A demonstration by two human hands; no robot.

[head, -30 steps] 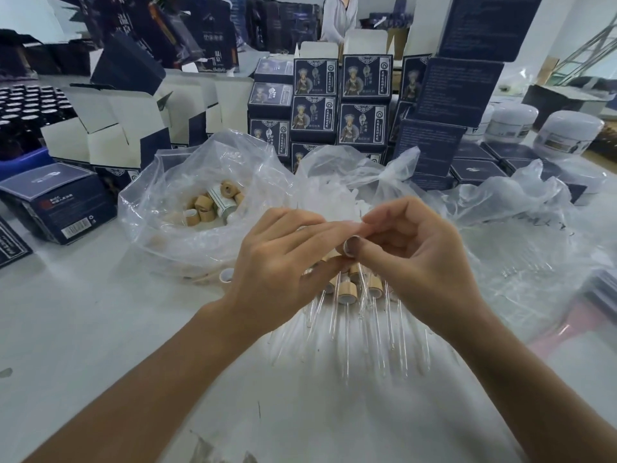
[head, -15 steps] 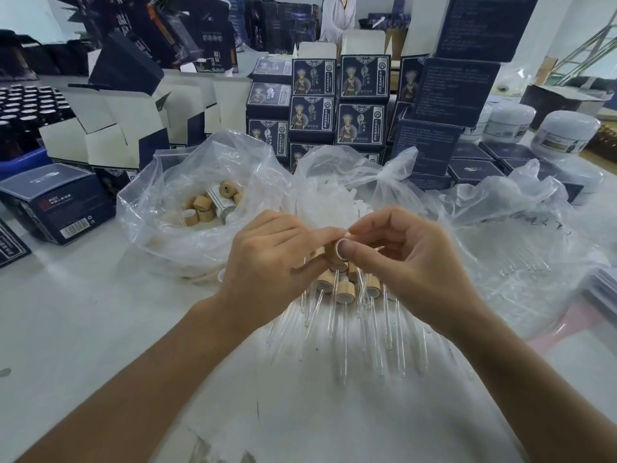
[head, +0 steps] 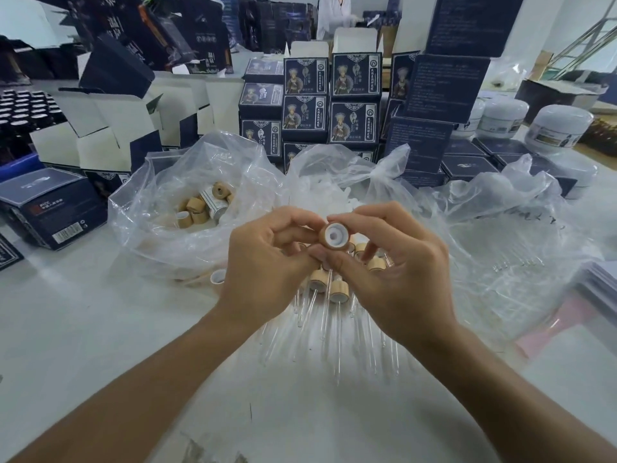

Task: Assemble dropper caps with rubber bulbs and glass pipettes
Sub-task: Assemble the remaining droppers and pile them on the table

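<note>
Hands meet mid-frame above the table (head: pixel 100 345). Right hand (head: pixel 394 275) pinches a bamboo-look dropper cap (head: pixel 335 236) between thumb and fingertips, open underside turned toward the camera, white liner and centre hole visible. That orientation probably lets the person check the bulb seat or line up a pipette. Left hand (head: pixel 267 262) has its fingers curled in against the cap's far side; likely steadying it or pushing the rubber bulb through, but the bulb itself is hidden. Just below the hands lie finished droppers (head: pixel 329 289) in a fan, caps grouped away from the person and glass tubes pointing toward them, handy for a quick set-down. Bag of loose caps (head: pixel 200 208) sits to the left, bag of white bulbs (head: pixel 330 192) behind the hands, and bag of glass pipettes (head: pixel 507 259) to the right, all within easy reach. Cap in hand has no pipette yet.
</note>
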